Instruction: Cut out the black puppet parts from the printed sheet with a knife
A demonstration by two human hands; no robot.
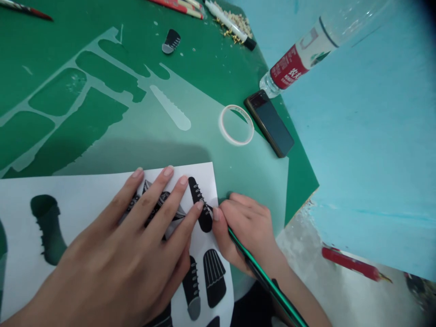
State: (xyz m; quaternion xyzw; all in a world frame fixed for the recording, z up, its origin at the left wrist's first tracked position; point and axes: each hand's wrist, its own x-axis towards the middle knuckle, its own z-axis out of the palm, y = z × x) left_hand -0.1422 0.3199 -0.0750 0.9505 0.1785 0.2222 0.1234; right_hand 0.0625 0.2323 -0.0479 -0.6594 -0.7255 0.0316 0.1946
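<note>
My left hand lies flat with fingers spread on a white paper sheet printed with black shapes. Its index fingertip touches a narrow black printed shape with a row of small white loops, near the sheet's right edge. My right hand grips a slim green craft knife, its tip at that same shape. Below lie a fan-like black print and a sock-like print. Green shows through a boot-shaped hole at the sheet's left.
A translucent cut-up sheet covers part of the green table. On the table are a tape roll, a phone, a small cut-out and a marker. A plastic bottle lies by the phone.
</note>
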